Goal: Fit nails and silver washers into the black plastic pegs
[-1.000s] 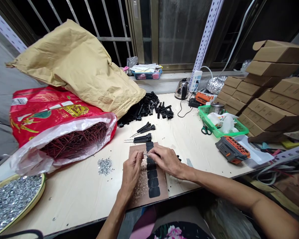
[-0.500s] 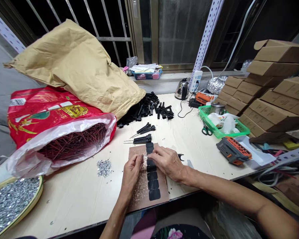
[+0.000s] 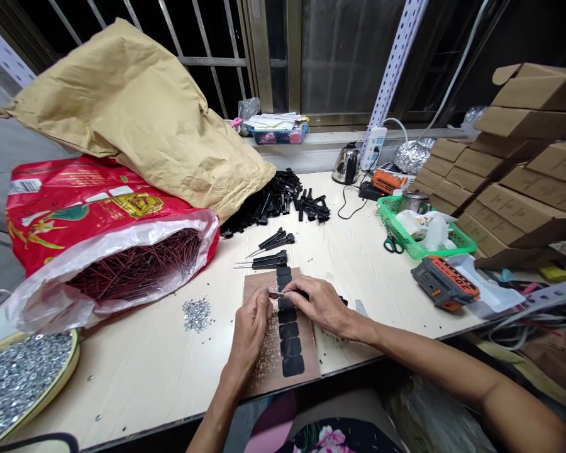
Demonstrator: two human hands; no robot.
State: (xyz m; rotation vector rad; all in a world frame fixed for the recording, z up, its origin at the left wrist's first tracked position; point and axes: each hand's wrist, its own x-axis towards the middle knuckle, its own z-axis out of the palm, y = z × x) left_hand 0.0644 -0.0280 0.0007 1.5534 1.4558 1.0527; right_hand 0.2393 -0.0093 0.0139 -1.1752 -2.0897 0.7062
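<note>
My left hand [image 3: 251,327] and my right hand [image 3: 315,303] meet over a brown board [image 3: 264,352] at the table's front edge. Both pinch a thin metal pin [image 3: 276,294] between fingertips; the right hand also seems to hold a black plastic piece, mostly hidden. A column of black pads [image 3: 290,340] runs down the board. Beyond the board lie finished black-handled pins [image 3: 264,260]. A small heap of silver nuts [image 3: 197,314] sits left of my hands.
A red bag [image 3: 99,214] of dark red pins lies open at left under a brown paper sack [image 3: 136,119]. A pile of black plastic parts [image 3: 283,201], a round tray of nuts [image 3: 19,377], a green basket [image 3: 424,236], an orange tool [image 3: 446,283] and stacked cartons [image 3: 514,176] surround the workspace.
The hands stay together over the board, with the fingers shifting slightly around the pin. The camera has tilted a little; nothing else on the table has moved.
</note>
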